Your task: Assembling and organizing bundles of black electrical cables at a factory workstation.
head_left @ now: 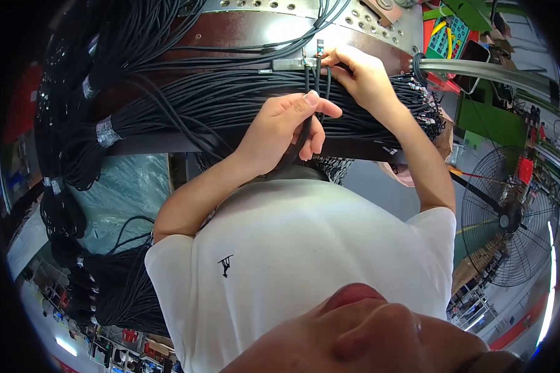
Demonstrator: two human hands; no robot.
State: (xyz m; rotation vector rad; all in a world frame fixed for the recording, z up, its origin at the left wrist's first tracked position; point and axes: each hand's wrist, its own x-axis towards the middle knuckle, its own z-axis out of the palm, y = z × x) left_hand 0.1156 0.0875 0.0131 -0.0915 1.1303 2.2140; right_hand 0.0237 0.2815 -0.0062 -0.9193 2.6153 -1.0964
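Several black cables run up from my left hand, which is closed loosely round them with the thumb on top. My right hand is just above and to the right, its fingertips pinching at a black cable close to the cable ends. One cable end points up past a small metal block on the bench; the tips are too small to make out. Under both hands lies a thick bundle of black cables, stretched across the bench.
Tied coils of black cable hang over the bench's left side. A perforated metal strip runs along the far edge. At the right stand a black fan and a curved metal rail. Yellow-handled pliers lie at the upper right.
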